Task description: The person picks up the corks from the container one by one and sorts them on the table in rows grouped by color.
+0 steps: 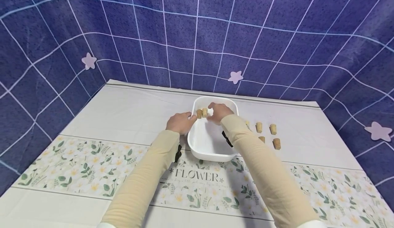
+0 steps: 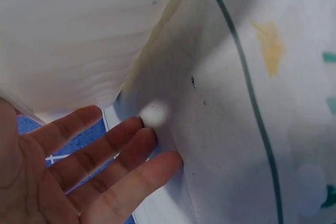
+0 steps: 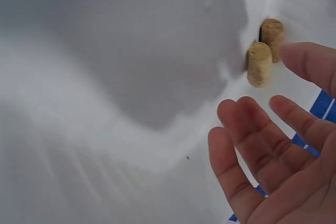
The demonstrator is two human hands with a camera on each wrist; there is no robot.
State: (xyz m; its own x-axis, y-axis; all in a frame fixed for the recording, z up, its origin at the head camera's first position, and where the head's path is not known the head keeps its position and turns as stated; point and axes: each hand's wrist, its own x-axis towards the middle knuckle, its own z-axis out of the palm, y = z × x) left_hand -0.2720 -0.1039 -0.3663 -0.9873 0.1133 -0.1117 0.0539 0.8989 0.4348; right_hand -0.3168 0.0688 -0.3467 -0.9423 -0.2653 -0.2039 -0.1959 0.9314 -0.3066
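Note:
A white plastic tub (image 1: 212, 157) stands on the table. My left hand (image 1: 180, 122) grips its left side, thumb over the rim and the other fingers extended along the outside wall. In the left wrist view those fingers (image 2: 118, 145) lie below the white wall, and the thumb is hidden. Inside the tub, a darker cork (image 1: 199, 114) and a paler cork (image 1: 204, 112) stand side by side at the far left. Just right of them, my right hand (image 1: 220, 112) reaches in with fingers spread and nothing between them. The right wrist view shows its thumb (image 3: 310, 64) beside the corks.
More corks (image 1: 273, 129) sit on the table right of the tub, several in two rows, some partly hidden behind my right sleeve (image 1: 264, 159). The tablecloth (image 1: 123, 173) has a floral band. A blue gridded curtain (image 1: 184, 33) hangs behind the table.

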